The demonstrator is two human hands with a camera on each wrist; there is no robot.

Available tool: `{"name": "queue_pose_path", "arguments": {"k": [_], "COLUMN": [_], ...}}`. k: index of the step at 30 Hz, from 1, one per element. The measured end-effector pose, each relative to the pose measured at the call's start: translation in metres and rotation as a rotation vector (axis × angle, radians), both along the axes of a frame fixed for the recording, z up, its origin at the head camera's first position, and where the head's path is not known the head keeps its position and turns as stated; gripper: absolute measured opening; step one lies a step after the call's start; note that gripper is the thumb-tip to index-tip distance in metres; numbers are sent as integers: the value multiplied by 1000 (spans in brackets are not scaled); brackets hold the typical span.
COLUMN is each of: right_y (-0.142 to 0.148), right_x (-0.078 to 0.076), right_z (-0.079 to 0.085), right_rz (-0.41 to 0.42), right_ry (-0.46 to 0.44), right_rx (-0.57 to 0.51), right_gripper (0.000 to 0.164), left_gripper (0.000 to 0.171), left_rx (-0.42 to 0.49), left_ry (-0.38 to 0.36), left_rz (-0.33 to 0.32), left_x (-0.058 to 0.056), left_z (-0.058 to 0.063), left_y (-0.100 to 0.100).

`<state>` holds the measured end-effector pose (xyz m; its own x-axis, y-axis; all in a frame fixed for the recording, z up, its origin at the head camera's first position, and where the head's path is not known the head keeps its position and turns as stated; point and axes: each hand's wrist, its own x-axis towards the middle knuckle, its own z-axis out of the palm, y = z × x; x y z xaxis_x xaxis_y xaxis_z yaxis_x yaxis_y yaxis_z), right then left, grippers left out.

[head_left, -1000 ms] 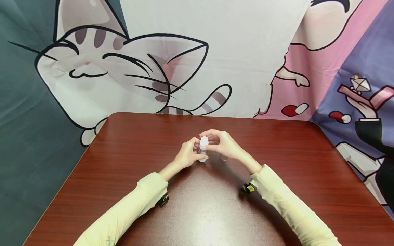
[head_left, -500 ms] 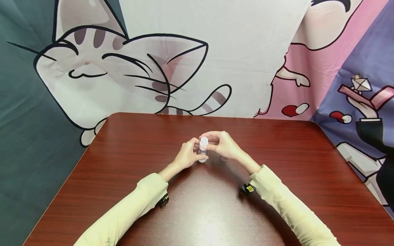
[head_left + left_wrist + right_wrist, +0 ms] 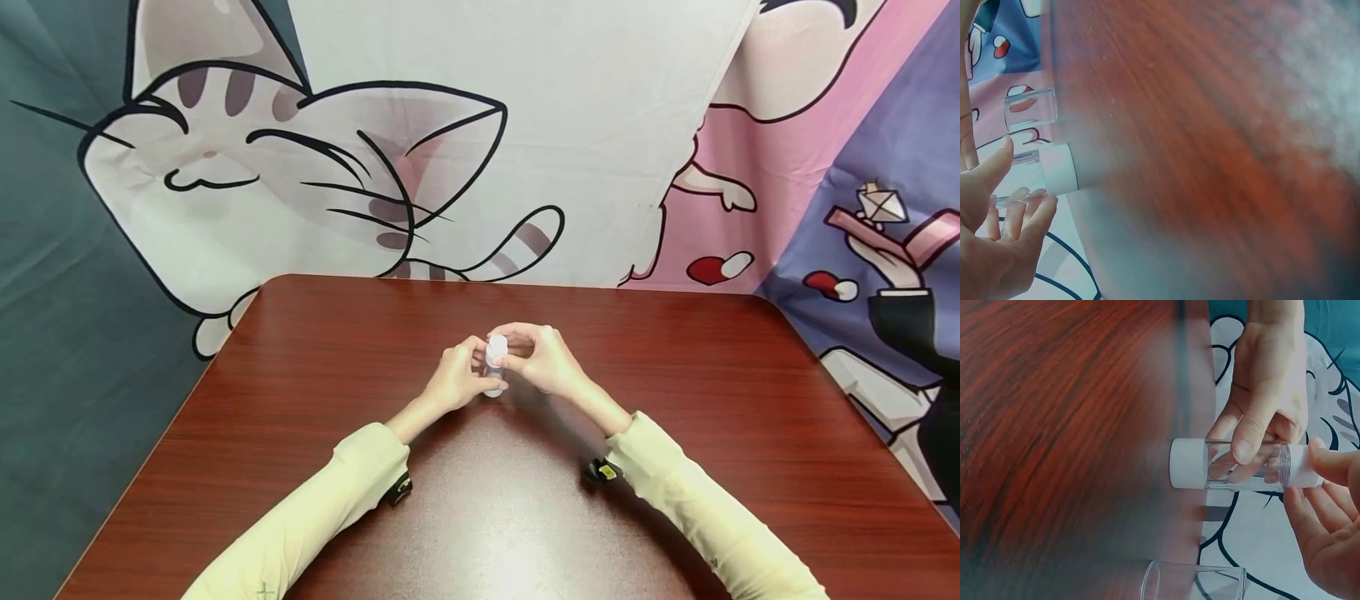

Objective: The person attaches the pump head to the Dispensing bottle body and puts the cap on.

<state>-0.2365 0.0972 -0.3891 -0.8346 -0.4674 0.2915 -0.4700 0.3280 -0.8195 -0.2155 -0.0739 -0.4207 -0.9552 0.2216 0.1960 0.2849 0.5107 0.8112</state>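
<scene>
A small clear bottle (image 3: 1254,481) with a white base (image 3: 1188,464) and a white top (image 3: 1302,466) stands upright on the table. My left hand (image 3: 452,379) grips its clear body, thumb on one side and fingers on the other, as the right wrist view shows. Around the white top, my right hand (image 3: 551,362) pinches with thumb and fingertips. In the left wrist view the white base (image 3: 1061,169) rests at the table surface below the left hand's fingertips (image 3: 1047,205); the right hand is mostly cut off there.
An open-looking clear plastic cylinder (image 3: 1030,109) stands on the table close to the bottle, on the right hand's side. The brown wooden table (image 3: 337,333) ends at a far edge before a hanging cartoon cloth (image 3: 600,150).
My right hand has sunk slightly and its wrist has drawn a little nearer to me, fingers still at the white top. The left hand and bottle stay in place.
</scene>
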Motion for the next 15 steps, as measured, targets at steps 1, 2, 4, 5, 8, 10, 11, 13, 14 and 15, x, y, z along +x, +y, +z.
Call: {"name": "queue_pose_path", "arguments": {"k": [1, 2, 4, 5, 8, 10, 11, 13, 14, 15], "right_y": [-1, -2, -4, -5, -9, -11, -11, -11, -11, -11], "right_x": [1, 2, 6, 9, 20, 27, 29, 31, 31, 31], "right_z": [0, 0, 2, 6, 18, 27, 30, 32, 33, 33], "right_rz": [-11, -23, -42, -51, -70, -73, -75, -75, -73, -70], "right_ry": [10, 19, 36, 44, 55, 63, 67, 73, 73, 71], "right_rx": [2, 5, 11, 15, 22, 21, 20, 21, 21, 23], "right_gripper": [32, 32, 31, 30, 29, 28, 28, 27, 27, 28], "left_gripper": [47, 46, 46, 46, 46, 46, 46, 46, 46, 46], "left_rx": [-1, -2, -4, -3, -2, -2, -1, 2, 1, 1], "left_ry": [2, 2, 5, 4, 3, 1, -3, -8, -10, -13], "left_rz": [1, 3, 4, 5, 7, 7, 7, 7, 8, 8], "left_x": [0, 0, 0, 0, 0, 0, 0, 0, 0, 0], "left_z": [0, 0, 0, 1, 1, 1, 1, 1, 1, 1], "left_y": [0, 0, 0, 0, 0, 0, 0, 0, 0, 0]}}
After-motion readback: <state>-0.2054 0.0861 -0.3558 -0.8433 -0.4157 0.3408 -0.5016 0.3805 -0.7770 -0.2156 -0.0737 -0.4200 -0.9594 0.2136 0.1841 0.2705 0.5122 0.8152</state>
